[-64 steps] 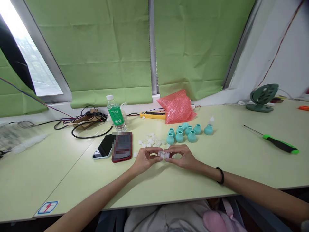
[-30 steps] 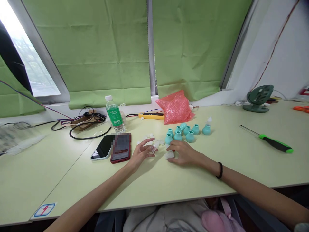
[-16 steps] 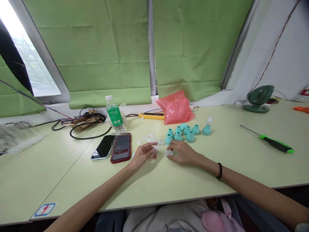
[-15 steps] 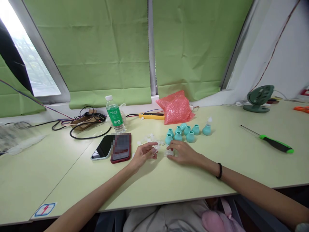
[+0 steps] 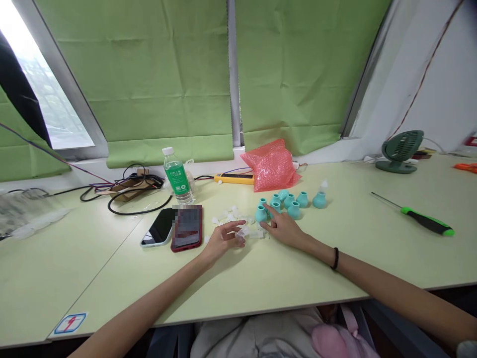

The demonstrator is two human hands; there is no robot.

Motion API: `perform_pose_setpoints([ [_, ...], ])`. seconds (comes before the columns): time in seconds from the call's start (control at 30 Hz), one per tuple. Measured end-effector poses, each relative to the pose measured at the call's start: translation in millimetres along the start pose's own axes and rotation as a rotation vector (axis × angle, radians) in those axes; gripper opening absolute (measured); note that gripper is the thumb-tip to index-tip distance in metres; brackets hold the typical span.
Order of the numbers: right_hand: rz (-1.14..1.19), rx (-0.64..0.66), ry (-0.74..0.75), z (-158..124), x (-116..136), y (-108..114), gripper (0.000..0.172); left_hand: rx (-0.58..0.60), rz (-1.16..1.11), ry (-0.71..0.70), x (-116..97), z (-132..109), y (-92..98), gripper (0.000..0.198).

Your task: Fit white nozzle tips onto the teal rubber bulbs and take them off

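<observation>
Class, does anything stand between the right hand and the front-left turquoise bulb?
Nothing clearly visible does. The right hand is at the front-left turquoise bulb, thumb and index finger apart; contact can't be judged. The other turquoise bulbs are behind it or to its right.

Lit bright, soft. Blown out at upper-left window (image 5: 61, 99). Shadowed faintly on tabletop (image 5: 223, 281). Smeared over far-left clear packaging (image 5: 26, 216), pixelated on red-cased phone (image 5: 189, 229). Low-contrast at clear plastic pieces (image 5: 257, 233). Stretched toward edges.
</observation>
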State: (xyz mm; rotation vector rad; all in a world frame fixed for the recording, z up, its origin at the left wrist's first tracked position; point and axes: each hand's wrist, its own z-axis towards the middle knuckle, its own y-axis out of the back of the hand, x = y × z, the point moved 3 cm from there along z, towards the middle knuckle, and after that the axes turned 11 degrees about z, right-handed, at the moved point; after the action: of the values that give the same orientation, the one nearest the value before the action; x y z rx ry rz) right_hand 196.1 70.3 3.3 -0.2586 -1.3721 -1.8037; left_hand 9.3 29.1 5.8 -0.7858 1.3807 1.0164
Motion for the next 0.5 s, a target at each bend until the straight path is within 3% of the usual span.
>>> perform_pose_setpoints([
  [0.2, 0.077, -0.082, 0.018, 3.1, -7.1, -1.5, 0.025, 0.042, 0.015, 0.062, 1.5, 0.1, -2.5, 0.043],
  [0.5, 0.069, -0.195, 0.096, 1.9, -2.8, 3.9, 0.018, 0.026, 0.019, 0.038, -0.6, 0.2, -2.6, 0.036],
])
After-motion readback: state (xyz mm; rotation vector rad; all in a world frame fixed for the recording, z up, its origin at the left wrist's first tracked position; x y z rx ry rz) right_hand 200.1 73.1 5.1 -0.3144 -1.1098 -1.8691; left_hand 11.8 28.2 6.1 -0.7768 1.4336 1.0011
